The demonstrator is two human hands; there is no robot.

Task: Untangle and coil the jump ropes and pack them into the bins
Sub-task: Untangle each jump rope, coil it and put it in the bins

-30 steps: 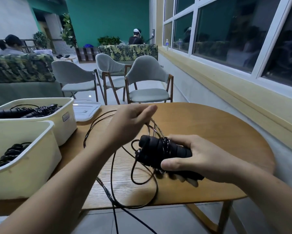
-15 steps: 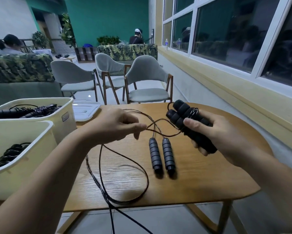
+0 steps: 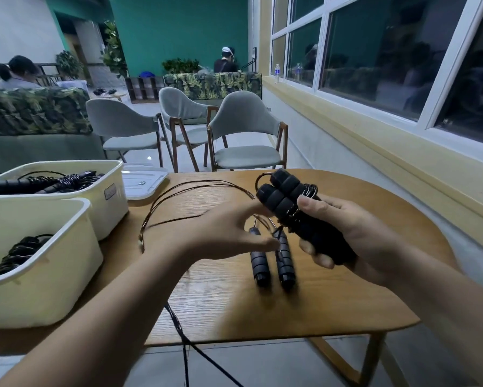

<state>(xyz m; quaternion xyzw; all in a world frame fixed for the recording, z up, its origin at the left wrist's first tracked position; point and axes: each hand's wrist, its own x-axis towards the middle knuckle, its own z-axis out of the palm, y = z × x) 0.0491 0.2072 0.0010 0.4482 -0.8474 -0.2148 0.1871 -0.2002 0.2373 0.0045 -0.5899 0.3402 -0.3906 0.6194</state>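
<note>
My right hand (image 3: pixel 346 233) grips a pair of black foam jump-rope handles (image 3: pixel 287 199) held together, tilted up to the left, with thin cord wound around them. My left hand (image 3: pixel 229 230), blurred, reaches in just left of those handles and pinches the thin black cord (image 3: pixel 179 191). The cord loops across the wooden table (image 3: pixel 346 303) and hangs off the front edge. A second pair of black handles (image 3: pixel 271 261) lies side by side on the table below my hands.
Two cream bins stand at the left: the near bin (image 3: pixel 53 275) holds a coiled rope, the far bin (image 3: pixel 95 174) holds several ropes. A white lid (image 3: pixel 142 182) lies behind them. Grey chairs (image 3: pixel 243 129) stand beyond the table. A yellow window ledge runs along the right.
My left hand has moved right, closer to the handles in my right hand, drawing the cord along. The held handles stay raised; the second pair stays on the table.
</note>
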